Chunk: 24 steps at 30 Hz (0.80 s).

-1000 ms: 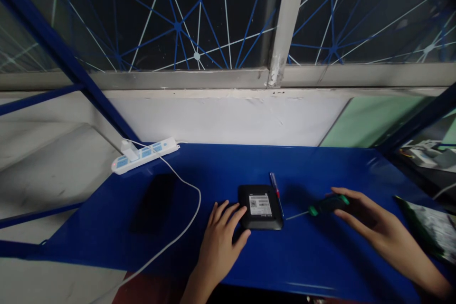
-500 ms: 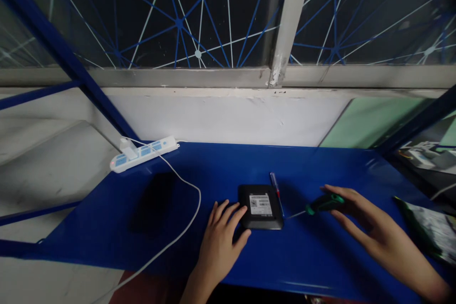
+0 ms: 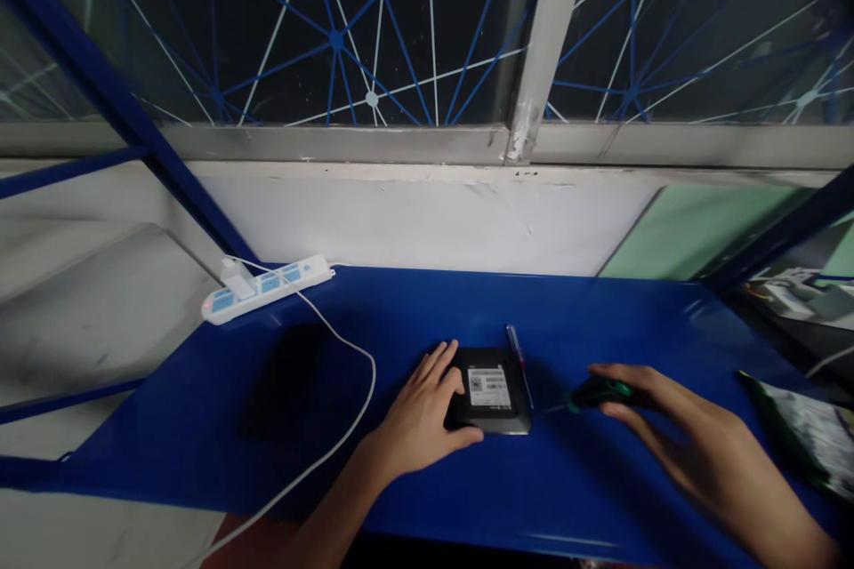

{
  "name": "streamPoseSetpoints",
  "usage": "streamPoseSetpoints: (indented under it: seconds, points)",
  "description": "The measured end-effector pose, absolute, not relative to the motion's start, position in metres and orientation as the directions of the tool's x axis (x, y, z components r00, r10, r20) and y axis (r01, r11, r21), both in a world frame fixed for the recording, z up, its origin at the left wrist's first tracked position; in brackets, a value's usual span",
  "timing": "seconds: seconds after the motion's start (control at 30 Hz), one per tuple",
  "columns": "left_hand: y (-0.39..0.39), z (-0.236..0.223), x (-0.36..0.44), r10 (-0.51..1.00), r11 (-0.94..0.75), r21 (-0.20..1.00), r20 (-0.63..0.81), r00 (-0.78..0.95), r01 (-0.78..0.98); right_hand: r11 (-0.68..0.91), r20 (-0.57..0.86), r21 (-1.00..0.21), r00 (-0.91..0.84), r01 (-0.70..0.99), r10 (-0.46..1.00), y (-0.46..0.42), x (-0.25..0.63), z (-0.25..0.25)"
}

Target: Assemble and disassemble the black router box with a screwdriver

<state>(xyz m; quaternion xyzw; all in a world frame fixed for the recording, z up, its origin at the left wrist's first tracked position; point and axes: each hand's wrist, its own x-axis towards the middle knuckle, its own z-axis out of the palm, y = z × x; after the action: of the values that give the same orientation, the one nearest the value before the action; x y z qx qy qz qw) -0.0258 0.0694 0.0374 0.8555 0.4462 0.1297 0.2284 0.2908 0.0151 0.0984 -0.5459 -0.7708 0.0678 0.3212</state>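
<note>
My right hand [image 3: 700, 436] grips the screwdriver [image 3: 593, 392] clear of the box [image 3: 489, 390], seemingly unopened, which my left hand [image 3: 419, 424] touches, hold unclear.

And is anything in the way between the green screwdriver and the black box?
Yes: a thin screwdriver with a clear handle lies right beside the black box, on the side facing the green screwdriver in the right hand.
</note>
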Motion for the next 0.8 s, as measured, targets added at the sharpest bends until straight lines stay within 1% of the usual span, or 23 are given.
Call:
streamPoseSetpoints:
  seconds: [0.13, 0.27, 0.4, 0.5, 0.57, 0.63, 0.73, 0.8]
  points:
    - [0.083, 0.038, -0.028, 0.795, -0.506, 0.528, -0.021, 0.606, 0.682, 0.352, 0.358, -0.493, -0.183, 0.795, 0.916, 0.015, 0.295, 0.102]
    - [0.085, 0.036, -0.027, 0.800, -0.512, 0.529, 0.007, 0.599, 0.677, 0.259, 0.264, -0.545, -0.130, 0.797, 0.956, 0.014, 0.315, 0.094]
    - [0.086, 0.035, -0.026, 0.808, -0.506, 0.530, 0.017, 0.588, 0.680, 0.188, 0.196, -0.600, -0.084, 0.778, 0.977, 0.005, 0.345, 0.069]
    - [0.086, 0.035, -0.025, 0.808, -0.508, 0.532, 0.021, 0.589, 0.677, 0.118, 0.111, -0.613, -0.063, 0.781, 0.992, -0.013, 0.357, 0.043]
    - [0.087, 0.036, -0.025, 0.807, -0.508, 0.530, 0.019, 0.590, 0.679, 0.129, 0.103, -0.623, -0.082, 0.771, 0.991, -0.028, 0.358, 0.030]
    - [0.087, 0.036, -0.024, 0.807, -0.512, 0.528, 0.023, 0.591, 0.678, 0.130, 0.088, -0.601, -0.096, 0.788, 0.991, -0.042, 0.354, 0.023]
    - [0.088, 0.037, -0.023, 0.800, -0.524, 0.532, 0.038, 0.599, 0.666, 0.220, 0.126, -0.561, -0.181, 0.798, 0.975, -0.051, 0.342, 0.026]
    - [0.088, 0.038, -0.023, 0.798, -0.524, 0.533, 0.035, 0.602, 0.664, 0.246, 0.144, -0.570, -0.199, 0.784, 0.969, -0.049, 0.333, 0.035]
